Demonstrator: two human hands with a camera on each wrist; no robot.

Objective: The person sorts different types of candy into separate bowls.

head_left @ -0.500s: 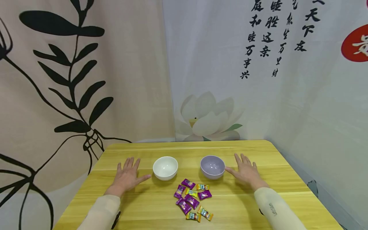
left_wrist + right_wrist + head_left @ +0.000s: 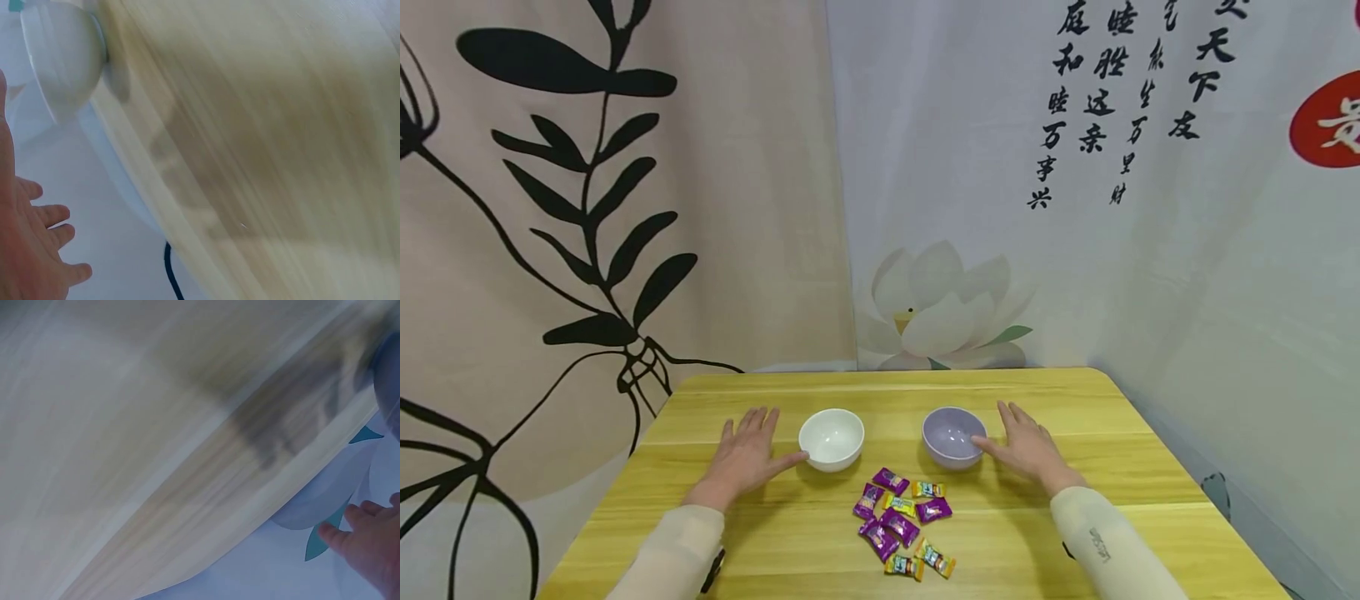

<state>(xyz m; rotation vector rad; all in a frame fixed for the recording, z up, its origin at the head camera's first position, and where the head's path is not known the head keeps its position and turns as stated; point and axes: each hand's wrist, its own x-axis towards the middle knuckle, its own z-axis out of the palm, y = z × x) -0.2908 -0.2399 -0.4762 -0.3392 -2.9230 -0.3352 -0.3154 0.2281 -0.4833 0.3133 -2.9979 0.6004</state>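
My left hand hovers left of a white bowl, fingers spread and straight. Its thumb reaches the bowl's near-left edge in the head view; whether it touches, I cannot tell. In the left wrist view the same hand shows below the bowl, palm empty. To the right, my right hand is held with straight fingers beside a light purple bowl, its thumb overlapping the rim. The right wrist view catches part of that hand and a sliver of the bowl. Both bowls stand upright.
Several wrapped candies lie in a loose group in front of the bowls, some in purple wrappers, others in yellow ones. They rest on a wood-grain table. Behind its far edge hangs a printed cloth.
Both hands have moved inward: the left one to the right, its thumb now at the white bowl's edge, the right one to the left, its thumb over the purple bowl's rim. Bowls and candies stay put.
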